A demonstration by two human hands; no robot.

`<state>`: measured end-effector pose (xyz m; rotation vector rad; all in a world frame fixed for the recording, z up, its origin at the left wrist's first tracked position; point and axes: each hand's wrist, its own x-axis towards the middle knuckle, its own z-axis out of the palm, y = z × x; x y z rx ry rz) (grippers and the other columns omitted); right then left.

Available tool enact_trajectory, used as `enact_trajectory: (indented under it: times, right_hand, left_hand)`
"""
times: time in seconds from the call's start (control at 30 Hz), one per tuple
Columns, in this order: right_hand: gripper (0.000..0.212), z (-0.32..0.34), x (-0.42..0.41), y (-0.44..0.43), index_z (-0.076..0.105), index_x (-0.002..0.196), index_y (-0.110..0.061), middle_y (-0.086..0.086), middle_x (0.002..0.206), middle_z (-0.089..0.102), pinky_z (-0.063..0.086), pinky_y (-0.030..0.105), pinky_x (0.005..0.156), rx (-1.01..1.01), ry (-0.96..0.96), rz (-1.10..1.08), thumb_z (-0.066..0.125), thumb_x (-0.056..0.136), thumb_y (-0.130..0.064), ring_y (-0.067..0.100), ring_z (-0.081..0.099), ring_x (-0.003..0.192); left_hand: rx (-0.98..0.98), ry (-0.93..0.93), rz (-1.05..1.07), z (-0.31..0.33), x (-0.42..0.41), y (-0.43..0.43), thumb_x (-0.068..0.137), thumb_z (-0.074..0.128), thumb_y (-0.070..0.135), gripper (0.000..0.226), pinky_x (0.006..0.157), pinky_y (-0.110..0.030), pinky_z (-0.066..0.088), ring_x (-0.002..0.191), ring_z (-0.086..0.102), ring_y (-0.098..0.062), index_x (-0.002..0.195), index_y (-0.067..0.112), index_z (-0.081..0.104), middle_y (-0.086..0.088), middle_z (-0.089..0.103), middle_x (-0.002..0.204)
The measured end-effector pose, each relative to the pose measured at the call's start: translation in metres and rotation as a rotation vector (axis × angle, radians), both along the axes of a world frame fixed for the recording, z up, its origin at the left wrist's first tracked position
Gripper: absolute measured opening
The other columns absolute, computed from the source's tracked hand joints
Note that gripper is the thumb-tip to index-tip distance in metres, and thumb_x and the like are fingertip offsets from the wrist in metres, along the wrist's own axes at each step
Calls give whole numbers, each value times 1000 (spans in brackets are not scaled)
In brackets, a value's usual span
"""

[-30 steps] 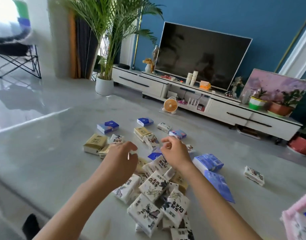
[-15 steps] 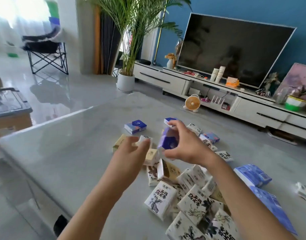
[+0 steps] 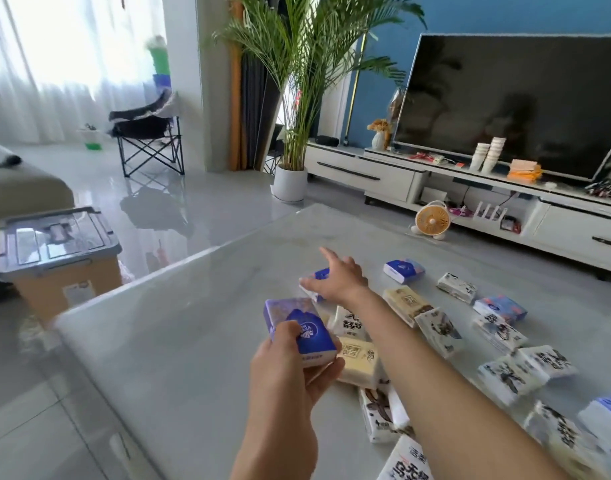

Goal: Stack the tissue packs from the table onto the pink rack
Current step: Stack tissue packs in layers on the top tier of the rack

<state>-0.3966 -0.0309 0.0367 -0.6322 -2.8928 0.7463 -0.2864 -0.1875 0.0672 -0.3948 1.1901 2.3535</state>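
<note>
Blue pack — in left hand

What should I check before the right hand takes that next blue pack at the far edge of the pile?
1. Left hand grip on the blue-and-white tissue pack: ok, thumb on top, fingers beneath.
2. Right hand free: ok, fingers spread, nothing held.
3. Target reached: ok, the right hand hangs over the small blue-topped pack; contact cannot tell.
4. Target unobstructed: ok, nothing lies on it.
5. Pink rack in view: not ok, out of frame.
6. Grey glossy table beside the target clear: ok.
</note>
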Motion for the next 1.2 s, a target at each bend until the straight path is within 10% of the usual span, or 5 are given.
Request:
enact_trajectory:
  times: [0.2, 0.5, 0.77, 1.03, 1.2]
  right_hand:
    - [39, -18, -5, 1, 45, 125, -20, 15, 130, 38, 34, 36, 99, 67, -86, -1, 53, 88, -30, 33, 45, 115]
    - [78, 83, 193, 10, 40, 128, -32, -19, 117, 50, 44, 5, 78, -307, 391, 162, 83, 64, -20, -9, 51, 101]
    - [63, 158, 389, 32, 48, 115, -40, -23, 108, 58, 41, 7, 87, -89, 519, -6, 82, 64, -25, -8, 53, 104]
    - [73, 212, 580, 87, 53, 116, -37, -19, 113, 61, 47, 18, 92, 135, 650, -307, 76, 52, -61, -5, 57, 104]
    - [50, 201, 667, 143, 53, 107, -32, -18, 108, 58, 42, 25, 98, 69, 597, -544, 75, 62, -26, -6, 55, 98]
  left_hand:
    - [-37, 9, -30, 9, -1, 0, 88, 50, 12, 8, 60, -31, 49, 67, 56, -25, 84, 6, 54, -18, 60, 77]
    - [-48, 285, -6, 51, 31, 4, 86, 56, 13, 14, 39, -12, 44, 35, 52, -2, 72, 12, 55, 1, 60, 46]
    - [19, 465, -376, 107, 142, 72, 80, 58, 9, 35, 42, -18, 46, 53, 58, -14, 113, 14, 50, -4, 60, 71]
    - [-64, 820, -699, 142, 279, 170, 82, 66, 18, 19, 40, -10, 39, 43, 49, -4, 98, 18, 55, 1, 58, 64]
    - [-175, 923, -932, 168, 331, 240, 86, 62, 12, 13, 52, -19, 42, 59, 50, -12, 78, 19, 53, -5, 57, 71]
